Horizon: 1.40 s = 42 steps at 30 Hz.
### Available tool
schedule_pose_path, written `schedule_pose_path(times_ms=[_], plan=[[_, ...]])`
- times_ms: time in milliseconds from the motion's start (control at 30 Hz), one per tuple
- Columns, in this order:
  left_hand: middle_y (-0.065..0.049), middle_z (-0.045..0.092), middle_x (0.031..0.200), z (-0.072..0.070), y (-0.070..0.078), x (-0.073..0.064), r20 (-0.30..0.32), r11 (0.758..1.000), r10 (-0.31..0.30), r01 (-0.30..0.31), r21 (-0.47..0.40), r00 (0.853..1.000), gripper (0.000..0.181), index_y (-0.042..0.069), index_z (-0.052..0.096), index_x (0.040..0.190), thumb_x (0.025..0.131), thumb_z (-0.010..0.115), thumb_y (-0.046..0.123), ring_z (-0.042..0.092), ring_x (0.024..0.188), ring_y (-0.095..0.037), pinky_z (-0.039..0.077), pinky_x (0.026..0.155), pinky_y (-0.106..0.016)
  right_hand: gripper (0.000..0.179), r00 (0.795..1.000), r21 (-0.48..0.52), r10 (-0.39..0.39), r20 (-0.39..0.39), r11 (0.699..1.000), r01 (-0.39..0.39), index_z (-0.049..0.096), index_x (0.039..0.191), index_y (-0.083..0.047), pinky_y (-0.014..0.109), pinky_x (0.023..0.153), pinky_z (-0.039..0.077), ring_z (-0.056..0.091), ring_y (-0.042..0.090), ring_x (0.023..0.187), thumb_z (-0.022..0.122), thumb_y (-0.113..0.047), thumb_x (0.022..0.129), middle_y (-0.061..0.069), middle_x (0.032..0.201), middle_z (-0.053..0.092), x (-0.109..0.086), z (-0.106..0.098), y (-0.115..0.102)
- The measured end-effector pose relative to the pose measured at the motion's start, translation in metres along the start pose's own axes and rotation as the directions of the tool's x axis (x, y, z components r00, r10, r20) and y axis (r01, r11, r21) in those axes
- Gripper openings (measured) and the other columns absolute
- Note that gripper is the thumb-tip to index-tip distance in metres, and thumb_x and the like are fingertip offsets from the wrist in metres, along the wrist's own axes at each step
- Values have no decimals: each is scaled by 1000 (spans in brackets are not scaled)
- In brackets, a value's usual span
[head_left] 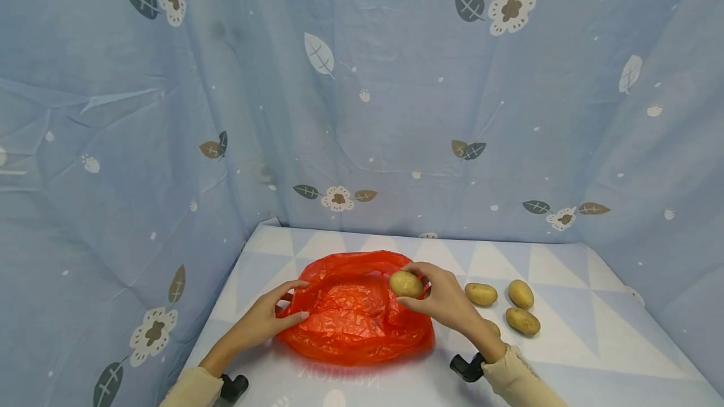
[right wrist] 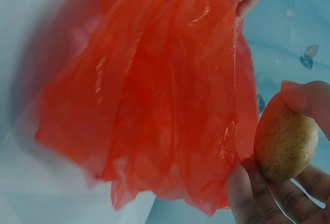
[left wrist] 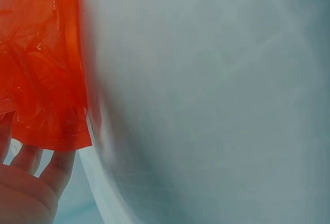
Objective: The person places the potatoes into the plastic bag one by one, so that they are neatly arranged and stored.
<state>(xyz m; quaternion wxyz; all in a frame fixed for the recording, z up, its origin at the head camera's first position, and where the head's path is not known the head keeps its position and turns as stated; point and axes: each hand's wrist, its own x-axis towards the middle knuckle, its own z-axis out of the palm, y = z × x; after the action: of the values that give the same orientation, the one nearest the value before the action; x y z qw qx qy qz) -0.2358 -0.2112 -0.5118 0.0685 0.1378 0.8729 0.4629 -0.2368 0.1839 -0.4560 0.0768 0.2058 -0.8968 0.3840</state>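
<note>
A red plastic bag (head_left: 351, 306) lies on the table with its mouth spread wide, facing up. At its left side my left hand (head_left: 271, 311) holds the rim, with the thumb and index finger over the edge; the other fingers are partly hidden behind the film. In the left wrist view, fingers (left wrist: 58, 171) reach up under the bag's edge (left wrist: 46, 80). My right hand (head_left: 444, 297) pinches a yellow-brown potato (head_left: 405, 284) between thumb and fingers, over the right part of the bag's mouth. The right wrist view shows that potato (right wrist: 286, 137) beside the red film.
Several loose potatoes lie on the table right of the bag, among them one at the far right (head_left: 521, 294), one nearer (head_left: 523, 321) and one partly behind my right wrist (head_left: 491, 328). A blue patterned curtain (head_left: 384, 112) hangs behind the white-and-blue tabletop (head_left: 565, 344).
</note>
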Motion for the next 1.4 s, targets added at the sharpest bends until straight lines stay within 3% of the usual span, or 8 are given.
schedule_pose_path(times_ms=[233, 600, 767, 933, 1167, 1400], plan=[[-6, 61, 126, 0, -3, -1, 3, 1000, 9, -9, -6, 1000, 59, 30, 55, 143, 89, 82, 33, 59, 104, -26, 54, 79, -36, 53, 997, 2, -71, 13, 997, 71, 67, 124, -18, 28, 71, 55, 60, 11, 82, 92, -29, 79, -9, 109, 67, 12, 8, -11], [-5, 60, 127, -1, -1, -2, 9, 1000, 11, -11, -12, 1000, 60, 30, 56, 142, 88, 83, 33, 58, 106, -28, 54, 79, -37, 46, 993, 56, -96, 73, 994, 92, 67, 119, -21, 29, 70, 54, 61, 12, 83, 91, -24, 80, -13, 102, 65, 33, 26, -29], [-6, 59, 128, 0, -2, -2, 2, 1000, -10, 10, -7, 1000, 61, 31, 56, 142, 87, 84, 35, 58, 106, -28, 54, 80, -36, 45, 987, 48, -115, 111, 993, 110, 68, 118, -23, 29, 73, 54, 61, 10, 85, 91, -29, 80, -15, 103, 66, 43, 39, -35], [-5, 59, 129, 1, 0, 1, 7, 999, -31, 31, -13, 1000, 62, 31, 55, 142, 87, 83, 36, 58, 105, -28, 57, 79, -36, 45, 980, 70, -120, 159, 991, 111, 69, 119, -22, 29, 76, 54, 61, 9, 88, 90, -32, 81, -14, 105, 66, 54, 50, -43], [-4, 60, 131, 0, 1, 2, 16, 1000, 11, -11, -3, 1000, 62, 26, 54, 145, 89, 81, 34, 57, 110, -28, 56, 82, -37, 42, 953, 115, -134, 273, 988, 106, 68, 119, -21, 26, 77, 56, 63, 10, 91, 87, -30, 83, -11, 107, 66, 67, 68, -55], [-5, 60, 131, 1, 2, 3, 18, 1000, -7, 7, -2, 1000, 62, 28, 54, 145, 90, 81, 35, 58, 109, -28, 58, 83, -41, 40, 948, 88, -94, 303, 994, 71, 68, 115, -20, 24, 75, 55, 62, 9, 88, 88, -30, 82, -10, 104, 65, 76, 80, -49]])
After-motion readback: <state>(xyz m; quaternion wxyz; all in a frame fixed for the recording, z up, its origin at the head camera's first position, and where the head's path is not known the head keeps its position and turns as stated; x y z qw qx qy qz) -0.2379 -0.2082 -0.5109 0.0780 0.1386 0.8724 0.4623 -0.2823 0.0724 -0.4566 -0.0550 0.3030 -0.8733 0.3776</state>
